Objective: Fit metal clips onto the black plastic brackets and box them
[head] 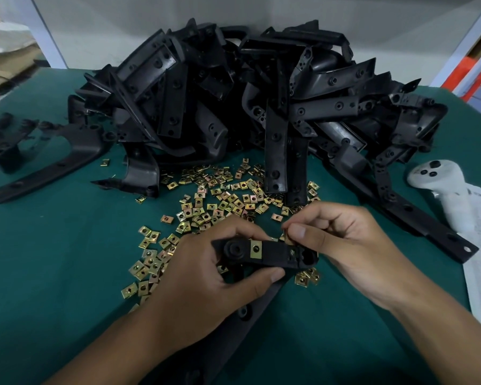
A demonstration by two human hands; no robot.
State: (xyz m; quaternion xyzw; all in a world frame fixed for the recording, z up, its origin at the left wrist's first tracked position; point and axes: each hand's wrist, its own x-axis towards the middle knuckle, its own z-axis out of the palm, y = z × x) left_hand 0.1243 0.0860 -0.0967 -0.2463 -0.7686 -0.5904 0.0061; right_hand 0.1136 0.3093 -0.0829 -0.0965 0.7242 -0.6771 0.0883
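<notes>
Left hand (206, 273) gripping matte black bracket (272, 255), right hand (342, 240) pinching brass-coloured clip (288, 238)

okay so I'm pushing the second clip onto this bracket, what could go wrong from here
The clip pinched in your right hand is near the bracket edge; it could go on crooked or slip into the loose clips. The left hand grips only one end, so the bracket may twist.
</notes>
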